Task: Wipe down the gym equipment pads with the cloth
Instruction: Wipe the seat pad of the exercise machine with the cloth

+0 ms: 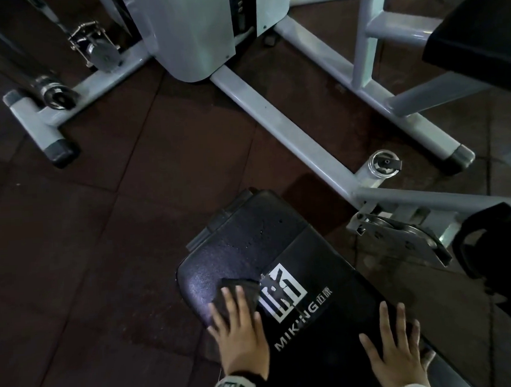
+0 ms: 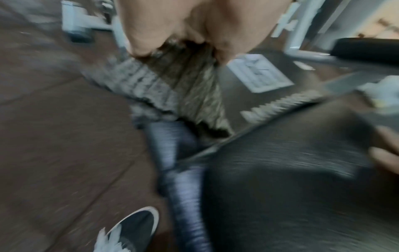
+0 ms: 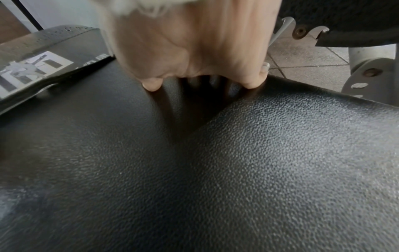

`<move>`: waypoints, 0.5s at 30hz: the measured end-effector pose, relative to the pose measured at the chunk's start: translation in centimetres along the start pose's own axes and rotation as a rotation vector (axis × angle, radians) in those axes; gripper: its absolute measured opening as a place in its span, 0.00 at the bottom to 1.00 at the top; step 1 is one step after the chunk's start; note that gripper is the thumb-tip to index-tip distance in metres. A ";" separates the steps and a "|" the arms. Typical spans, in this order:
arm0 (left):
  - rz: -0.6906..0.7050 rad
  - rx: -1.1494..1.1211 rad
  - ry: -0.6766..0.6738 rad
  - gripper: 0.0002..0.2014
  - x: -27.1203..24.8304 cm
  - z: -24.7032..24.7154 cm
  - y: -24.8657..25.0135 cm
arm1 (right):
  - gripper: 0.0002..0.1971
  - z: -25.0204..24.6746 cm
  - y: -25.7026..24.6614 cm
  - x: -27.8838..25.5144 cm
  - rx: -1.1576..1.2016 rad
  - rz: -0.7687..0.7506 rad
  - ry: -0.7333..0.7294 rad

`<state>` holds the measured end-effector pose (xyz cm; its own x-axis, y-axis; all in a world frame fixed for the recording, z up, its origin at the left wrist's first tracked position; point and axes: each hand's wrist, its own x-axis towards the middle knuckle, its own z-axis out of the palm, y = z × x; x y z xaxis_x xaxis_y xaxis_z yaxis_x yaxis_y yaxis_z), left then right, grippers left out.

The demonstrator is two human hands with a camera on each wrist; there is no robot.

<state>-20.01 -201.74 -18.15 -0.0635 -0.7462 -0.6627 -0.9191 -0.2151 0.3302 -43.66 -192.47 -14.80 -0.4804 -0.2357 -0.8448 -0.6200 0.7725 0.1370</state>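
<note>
Padding of the black bench (white logo printed on it) fills the space under you, above the dark tiled floor. Your left hand presses the dark cloth flat near the pad's left edge, fingers spread. Your right hand lies flat on the bare pad, fingers splayed.
</note>
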 end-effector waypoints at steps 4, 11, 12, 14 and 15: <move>0.069 0.122 -0.145 0.31 -0.1 0.5 3.9 | 0.38 0.3 0.6 0.1 0.046 -0.043 0.021; 0.208 0.040 0.055 0.32 -0.2 -3.2 0.8 | 0.33 1.6 -3.9 -2.4 0.135 -0.313 0.372; 0.167 0.070 0.062 0.30 0.1 -3.7 -0.4 | 0.29 1.9 -5.6 -3.2 0.143 -0.390 0.414; 0.109 0.101 0.094 0.32 0.7 -4.9 -2.6 | 0.29 2.1 -9.5 -5.0 0.105 -0.528 0.443; 0.094 0.106 0.104 0.34 1.1 -5.4 -3.7 | 0.30 2.4 -11.5 -5.6 0.064 -0.566 0.433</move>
<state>-14.58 -205.15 -16.48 -0.1159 -0.8220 -0.5576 -0.9471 -0.0777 0.3115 -32.34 -198.60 -12.87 -0.3068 -0.8135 -0.4941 -0.8156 0.4923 -0.3041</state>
